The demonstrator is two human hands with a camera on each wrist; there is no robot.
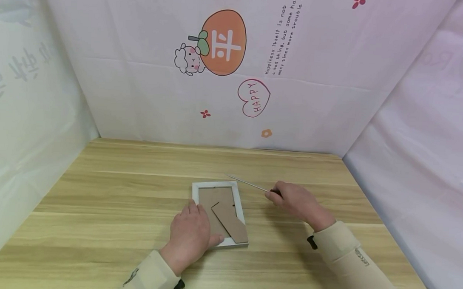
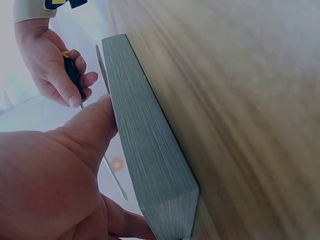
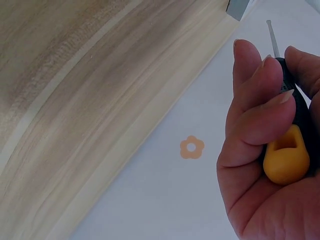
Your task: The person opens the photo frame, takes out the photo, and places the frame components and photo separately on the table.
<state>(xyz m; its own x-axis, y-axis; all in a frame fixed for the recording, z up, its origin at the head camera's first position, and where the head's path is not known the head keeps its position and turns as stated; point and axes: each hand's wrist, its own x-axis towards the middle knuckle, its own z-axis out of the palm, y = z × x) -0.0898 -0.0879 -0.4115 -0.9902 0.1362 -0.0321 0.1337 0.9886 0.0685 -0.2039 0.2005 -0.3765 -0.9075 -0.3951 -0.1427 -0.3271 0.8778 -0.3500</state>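
Observation:
A picture frame (image 1: 196, 191) with a white-grey rim lies face down on the wooden table (image 1: 118, 208). Its brown backing board (image 1: 206, 197) faces up, and a stand leg (image 1: 232, 225) slants across it. My left hand (image 1: 190, 232) rests on the frame's left side, fingers extended along the rim and thumb stretched over the near edge. To the right, above the tabletop, my right hand (image 1: 296, 202) grips a screwdriver (image 3: 286, 160) with a black and yellow handle. Its thin metal shaft (image 1: 249, 184) points left, and the tip overlaps the area just beyond the frame's far edge.
White printed cloth (image 1: 141, 94) hangs behind the table, with more cloth at the left (image 1: 33, 125) and right (image 1: 414, 168) sides. Small dark metal tabs (image 1: 233, 205) show at the inner edge of the frame's rim.

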